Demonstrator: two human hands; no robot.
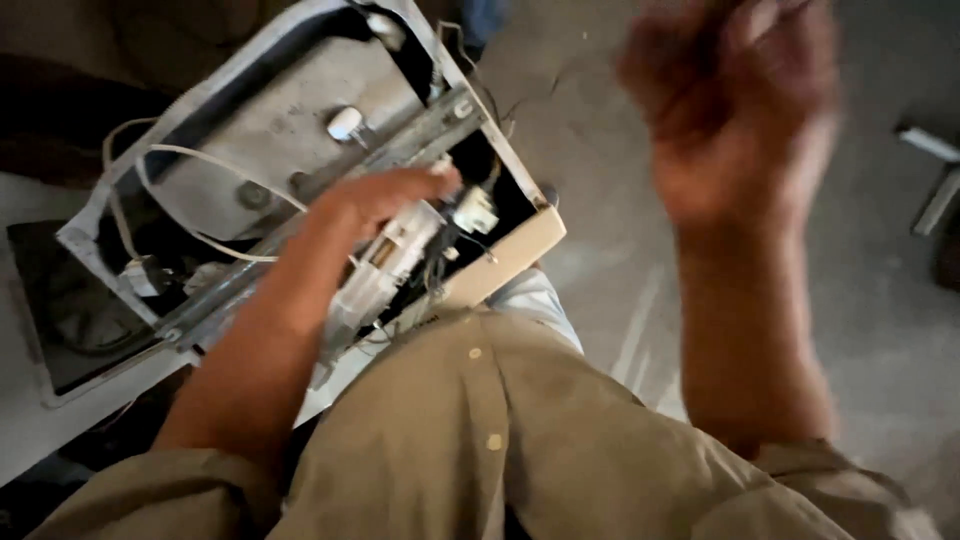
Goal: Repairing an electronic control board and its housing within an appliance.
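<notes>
Here, far left: a white panel (pixel 70 400) lying flat with a dark square opening (pixel 70 300), serving as a bed for the open casing (pixel 300 120) propped on it. Tilted up toward the wearer, back side exposed, presumably so the inside can be reached from a seated position, one corner resting near the lap. Inside: a grey metal plate (pixel 270 110) with a shiny round knob (pixel 345 123), a metal rail (pixel 400 150) running diagonally across, white wires (pixel 200 160) looping loose down the left edge to a small connector (pixel 140 275).

Middle: left hand (pixel 385 195) laid palm down across the rail, fingers stretched toward the far edge of the box, thumb side over a white plastic part (pixel 385 265). Pressing or steadying rather than gripping, by the look of it; fingers fairly flat and extended, nothing closed inside them. A small white block (pixel 475 210) just beside the fingertips, dark cavity behind.

Below: tan buttoned shirt (pixel 520 430), sleeves rolled.

Right: right hand (pixel 735 110) raised well clear of the casing, above the concrete floor (pixel 600 130), heavily blurred. Fingers curled loosely inward; nothing visible in them, though blur leaves that uncertain. Far right edge: a pale bar (pixel 930 145), unclear what
</notes>
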